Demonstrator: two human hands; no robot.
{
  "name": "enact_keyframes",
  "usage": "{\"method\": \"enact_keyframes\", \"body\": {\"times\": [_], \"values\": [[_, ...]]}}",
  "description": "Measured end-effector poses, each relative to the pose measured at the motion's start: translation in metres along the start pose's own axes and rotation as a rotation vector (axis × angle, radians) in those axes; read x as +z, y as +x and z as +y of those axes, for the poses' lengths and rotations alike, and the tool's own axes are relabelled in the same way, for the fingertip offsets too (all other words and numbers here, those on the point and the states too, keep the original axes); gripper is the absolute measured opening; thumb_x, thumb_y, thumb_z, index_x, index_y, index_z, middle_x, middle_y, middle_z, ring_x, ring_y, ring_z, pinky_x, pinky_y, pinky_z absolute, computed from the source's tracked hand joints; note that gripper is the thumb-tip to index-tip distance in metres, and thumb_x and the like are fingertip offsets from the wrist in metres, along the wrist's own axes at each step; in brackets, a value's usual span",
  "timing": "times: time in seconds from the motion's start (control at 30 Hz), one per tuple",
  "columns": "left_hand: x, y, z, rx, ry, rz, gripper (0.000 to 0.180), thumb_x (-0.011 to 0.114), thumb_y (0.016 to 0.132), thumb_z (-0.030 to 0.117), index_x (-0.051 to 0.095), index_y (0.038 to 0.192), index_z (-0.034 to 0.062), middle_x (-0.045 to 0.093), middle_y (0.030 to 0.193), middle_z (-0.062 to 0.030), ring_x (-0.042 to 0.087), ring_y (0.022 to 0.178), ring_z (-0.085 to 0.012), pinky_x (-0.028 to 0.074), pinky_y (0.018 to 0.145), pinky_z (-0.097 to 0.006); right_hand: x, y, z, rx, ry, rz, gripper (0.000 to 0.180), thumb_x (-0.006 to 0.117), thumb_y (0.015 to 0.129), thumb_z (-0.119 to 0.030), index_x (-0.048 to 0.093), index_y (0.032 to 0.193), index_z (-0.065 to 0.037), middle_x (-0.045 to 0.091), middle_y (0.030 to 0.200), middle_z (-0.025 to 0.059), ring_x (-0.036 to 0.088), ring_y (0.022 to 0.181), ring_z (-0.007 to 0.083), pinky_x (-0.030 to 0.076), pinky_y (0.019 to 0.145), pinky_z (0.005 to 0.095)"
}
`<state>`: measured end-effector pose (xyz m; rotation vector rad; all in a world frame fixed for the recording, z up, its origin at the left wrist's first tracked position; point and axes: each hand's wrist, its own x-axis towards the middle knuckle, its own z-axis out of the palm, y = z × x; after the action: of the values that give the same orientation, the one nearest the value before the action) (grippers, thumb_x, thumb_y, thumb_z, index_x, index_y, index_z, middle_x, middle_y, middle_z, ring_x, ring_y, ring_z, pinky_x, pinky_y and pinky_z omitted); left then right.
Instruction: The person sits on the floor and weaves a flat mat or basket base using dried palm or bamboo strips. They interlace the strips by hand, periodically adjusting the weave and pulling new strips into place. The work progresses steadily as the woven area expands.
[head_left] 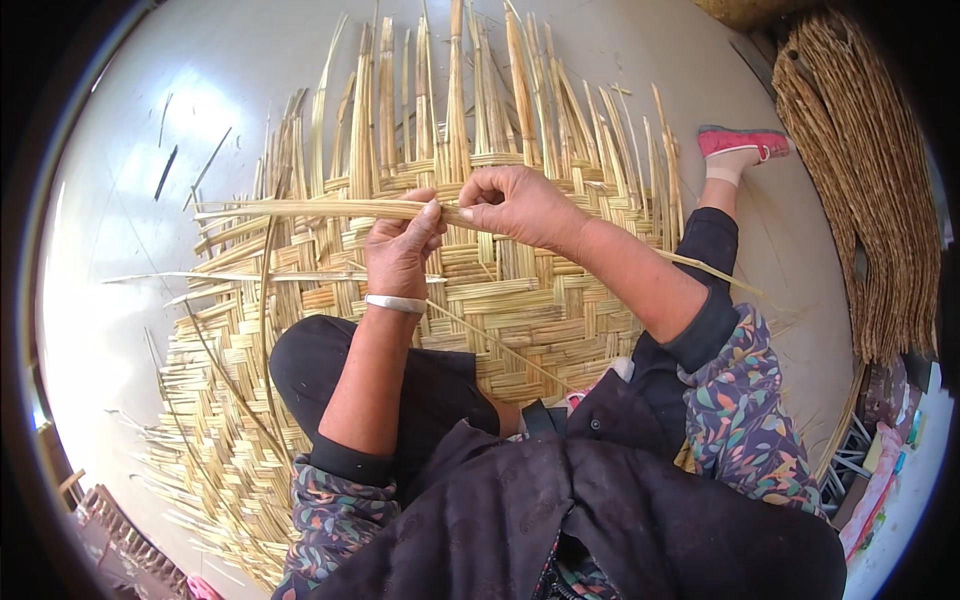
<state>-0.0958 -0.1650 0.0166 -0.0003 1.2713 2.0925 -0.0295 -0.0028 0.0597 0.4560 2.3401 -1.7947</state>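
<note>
The strip bundle (300, 208) lay above the far part of the woven mat (540, 300), its long axis running left to right. Its loose end pointed left, away from both hands; the left hand (395, 240) was nearer to that end. The left thumb and fingers were clamped on the bundle. The right hand (520, 207), just to the right, had thumb and fingers closed on the bundle's right part. The strips were pale yellow, narrow and roughly parallel, fanning slightly apart at the left tip.
</note>
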Motion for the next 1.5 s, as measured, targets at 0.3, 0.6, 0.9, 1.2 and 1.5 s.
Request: {"method": "enact_keyframes", "body": {"times": [0.3, 0.6, 0.9, 1.2, 1.5], "values": [[-0.002, 0.000, 0.000, -0.041, 0.002, -0.051, 0.024, 0.064, 0.083, 0.007, 0.060, 0.106, 0.0051, 0.062, 0.087, 0.0000, 0.058, 0.077, -0.0088, 0.048, 0.064, -0.023, -0.014, 0.003, 0.003, 0.204, 0.383, -0.186, 0.011, 0.067, 0.077, -0.008, 0.063, 0.087, -0.003, 0.062, 0.079, 0.0026, 0.058, 0.070, 0.0093, 0.047, 0.065, 0.0226], [0.005, -0.002, 0.005, -0.024, -0.004, -0.113, 0.025, 0.067, 0.082, 0.009, 0.061, 0.106, 0.0053, 0.061, 0.086, 0.0002, 0.055, 0.076, -0.0075, 0.045, 0.065, -0.021, -0.041, 0.003, 0.006, 0.260, 0.430, -0.395, 0.013, 0.066, 0.081, -0.014, 0.063, 0.091, -0.006, 0.059, 0.076, -0.0034, 0.052, 0.063, 0.0039, 0.042, 0.057, 0.0172], [-0.001, 0.000, 0.004, -0.030, 0.030, -0.223, 0.024, 0.063, 0.084, 0.007, 0.060, 0.108, 0.0064, 0.062, 0.093, -0.0004, 0.059, 0.085, -0.0091, 0.050, 0.069, -0.023, -0.044, 0.000, 0.001, 0.177, 0.249, -0.420, 0.014, 0.069, 0.078, -0.016, 0.063, 0.085, -0.006, 0.056, 0.069, -0.0042, 0.048, 0.061, 0.0047, 0.039, 0.057, 0.0192], [0.004, 0.000, 0.002, -0.068, 0.112, -0.121, 0.024, 0.066, 0.082, 0.009, 0.062, 0.106, 0.0057, 0.063, 0.088, -0.0003, 0.059, 0.078, -0.0085, 0.049, 0.067, -0.021, -0.031, -0.005, -0.004, -0.018, -0.107, -0.199, 0.012, 0.063, 0.075, -0.015, 0.060, 0.077, -0.004, 0.057, 0.068, 0.0019, 0.054, 0.066, 0.0135, 0.045, 0.061, 0.0285], [-0.001, 0.004, -0.006, 0.030, 0.167, -0.041, 0.020, 0.066, 0.083, 0.009, 0.064, 0.101, 0.0040, 0.064, 0.087, -0.0021, 0.059, 0.075, -0.0078, 0.048, 0.063, -0.020, -0.008, -0.002, -0.004, 0.039, -0.351, -0.040, 0.011, 0.061, 0.080, -0.015, 0.058, 0.081, -0.004, 0.058, 0.073, 0.0014, 0.052, 0.068, 0.0095, 0.044, 0.062, 0.0268]]}}
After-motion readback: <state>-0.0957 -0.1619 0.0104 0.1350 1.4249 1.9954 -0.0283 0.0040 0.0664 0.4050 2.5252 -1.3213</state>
